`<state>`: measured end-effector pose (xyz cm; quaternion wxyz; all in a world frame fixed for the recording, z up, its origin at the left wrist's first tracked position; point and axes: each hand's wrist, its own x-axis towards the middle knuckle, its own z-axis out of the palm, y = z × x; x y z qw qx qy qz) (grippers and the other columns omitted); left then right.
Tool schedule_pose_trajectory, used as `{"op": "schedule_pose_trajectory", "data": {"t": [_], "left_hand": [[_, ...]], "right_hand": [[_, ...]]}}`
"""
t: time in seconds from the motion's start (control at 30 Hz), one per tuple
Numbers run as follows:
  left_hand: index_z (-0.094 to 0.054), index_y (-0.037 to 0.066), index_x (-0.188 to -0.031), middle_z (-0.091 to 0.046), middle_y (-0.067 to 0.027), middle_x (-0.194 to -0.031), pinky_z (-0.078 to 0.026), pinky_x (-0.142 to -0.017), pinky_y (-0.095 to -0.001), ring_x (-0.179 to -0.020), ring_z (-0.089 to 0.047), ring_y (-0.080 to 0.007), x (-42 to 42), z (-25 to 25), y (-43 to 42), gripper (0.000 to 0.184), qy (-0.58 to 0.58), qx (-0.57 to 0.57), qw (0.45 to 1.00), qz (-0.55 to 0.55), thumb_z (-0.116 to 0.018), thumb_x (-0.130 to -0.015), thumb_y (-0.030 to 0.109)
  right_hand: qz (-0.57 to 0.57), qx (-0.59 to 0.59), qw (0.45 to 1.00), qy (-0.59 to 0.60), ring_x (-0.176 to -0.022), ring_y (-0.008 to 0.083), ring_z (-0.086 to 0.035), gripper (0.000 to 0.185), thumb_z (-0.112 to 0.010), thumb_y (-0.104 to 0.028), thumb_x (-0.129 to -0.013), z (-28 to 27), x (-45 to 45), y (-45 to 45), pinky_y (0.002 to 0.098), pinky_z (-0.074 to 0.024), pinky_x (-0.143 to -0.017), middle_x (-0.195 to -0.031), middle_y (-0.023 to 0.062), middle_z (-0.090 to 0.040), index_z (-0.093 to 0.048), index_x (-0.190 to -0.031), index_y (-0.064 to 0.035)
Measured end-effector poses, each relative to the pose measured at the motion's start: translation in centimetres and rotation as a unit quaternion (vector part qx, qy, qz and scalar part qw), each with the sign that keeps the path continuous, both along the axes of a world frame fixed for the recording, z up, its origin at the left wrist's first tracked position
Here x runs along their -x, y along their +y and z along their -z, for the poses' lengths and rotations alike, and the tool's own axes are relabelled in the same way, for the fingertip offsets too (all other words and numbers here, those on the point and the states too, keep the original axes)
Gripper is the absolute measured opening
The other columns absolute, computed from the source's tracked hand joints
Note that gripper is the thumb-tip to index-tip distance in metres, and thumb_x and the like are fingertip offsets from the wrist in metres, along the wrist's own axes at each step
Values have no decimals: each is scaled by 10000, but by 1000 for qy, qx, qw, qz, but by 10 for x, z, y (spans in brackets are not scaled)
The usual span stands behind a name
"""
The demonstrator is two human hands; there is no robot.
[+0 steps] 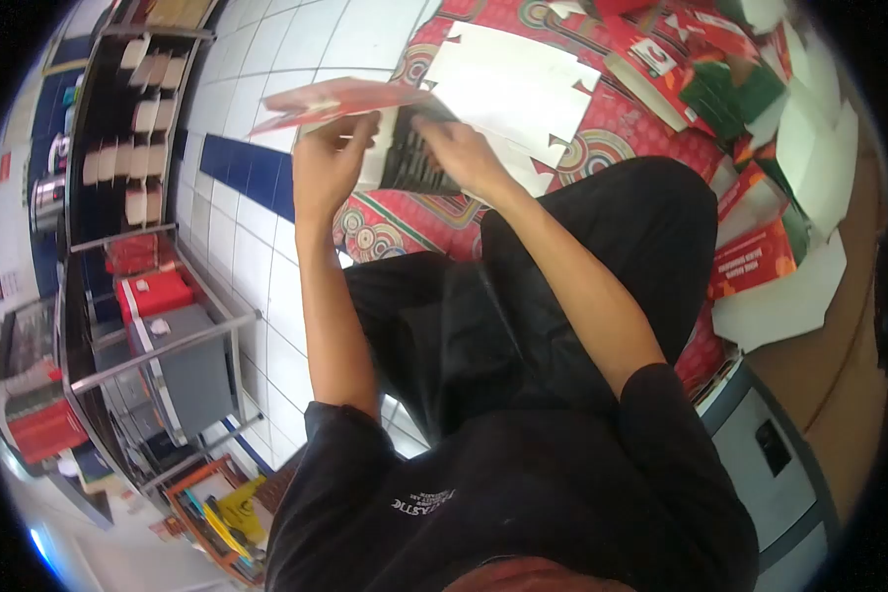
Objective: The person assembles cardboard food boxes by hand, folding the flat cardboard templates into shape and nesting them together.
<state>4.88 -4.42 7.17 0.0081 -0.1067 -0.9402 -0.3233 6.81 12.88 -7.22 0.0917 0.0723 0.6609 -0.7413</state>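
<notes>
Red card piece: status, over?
Red card piece raised, blurred. Left hand at it, right hand close; grips unclear. White card flat just beyond, on patterned mat.

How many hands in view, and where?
2. The left hand is just below the red card flap; the right hand is beside the flat white sheet. Some fingertips are hard to make out.

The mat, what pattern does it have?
The mat is red with many-coloured ringed circles; the head view shows it best.
</notes>
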Motion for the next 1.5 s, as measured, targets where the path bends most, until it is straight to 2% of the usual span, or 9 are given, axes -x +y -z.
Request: {"op": "schedule_pose_trajectory", "data": {"t": [0.1, 0.23, 0.37, 0.57, 0.73, 1.17, 1.3, 1.43, 1.5], "left_hand": [[-819, -29, -962, -791, -68, -830, -544, -695, -304, -745, -723, -157, -31, 9, -27, 351, 240, -108, 953, -149, -705, -1102, 273], [-641, 13, -1414, -706, -147, -1359, -509, -997, -334, -1171, -648, -172, -25, 70, -95, 402, 228, -251, 901, -271, -675, -1122, 289], [-274, 85, -1765, -494, -228, -1621, -395, -1222, -517, -1466, -504, -371, -13, 116, -122, 953, -103, -396, 880, -242, -374, -1107, 768], [-372, 33, -1719, -503, -224, -1610, -484, -1157, -529, -1433, -554, -384, -10, 146, -123, 1058, -221, -362, 876, -229, -337, -1058, 859], [-428, 29, -1642, -512, -231, -1609, -547, -1125, -565, -1431, -565, -393, -35, 120, -91, 689, -291, -259, 897, -207, -306, -1184, 530], [-501, 27, -1484, -635, -140, -1262, -631, -1053, -524, -1191, -693, -317, 9, 96, -51, 582, -225, -475, 846, -93, -416, -1182, 518], [-421, 31, -1614, -504, -220, -1549, -530, -1203, -532, -1424, -557, -369, 72, 41, 27, 583, -177, -477, 859, -56, -389, -1199, 439], [-457, 16, -1566, -515, -219, -1547, -462, -1269, -519, -1429, -554, -355, 163, 57, 85, 515, -165, -465, 870, 3, -403, -1196, 369], [-478, 9, -1540, -527, -214, -1540, -443, -1282, -513, -1431, -552, -345, 197, 73, 112, 488, -177, -462, 869, 17, -411, -1192, 345]], "right_hand": [[-48, -261, 963, 53, -996, 422, -789, 544, -714, -488, -1004, 4, -6, 9, 531, -583, -906, -894, 239, -786, -764, -1049, 52], [-234, -371, 898, 37, -1178, 459, -750, 767, -808, -537, -915, 5, -20, 20, 563, -596, -997, -1272, 304, -745, -666, -1367, 66], [-207, -389, 896, 55, -1293, 494, -683, 1110, -927, -477, -808, 23, -26, 1, 552, -587, -1063, -1535, 356, -548, -373, -1581, 96], [-65, -265, 941, 202, -1253, 503, -688, 813, -855, -288, -852, 44, -11, 11, 533, -547, -1091, -1395, 340, -658, -511, -1481, 95], [3, -240, 961, 139, -1229, 501, -691, 646, -727, -180, -898, 52, -2, 15, 514, -536, -1090, -1277, 335, -715, -544, -1469, 61], [58, -328, 901, 277, -1150, 536, -703, 661, -741, -207, -897, -21, 45, 66, 557, -574, -975, -1194, 332, -727, -528, -1492, -15], [71, -372, 847, 374, -1283, 503, -676, 832, -774, -249, -869, -70, 119, 128, 556, -548, -1099, -1354, 376, -681, -451, -1550, 104], [223, -394, 818, 355, -1146, 501, -711, 594, -752, -101, -892, -61, 148, 177, 547, -568, -975, -1172, 338, -711, -578, -1444, 35], [145, -356, 905, 182, -1194, 534, -681, 760, -723, -94, -902, -42, 163, 202, 558, -555, -1032, -1242, 347, -693, -428, -1587, 50]]}}
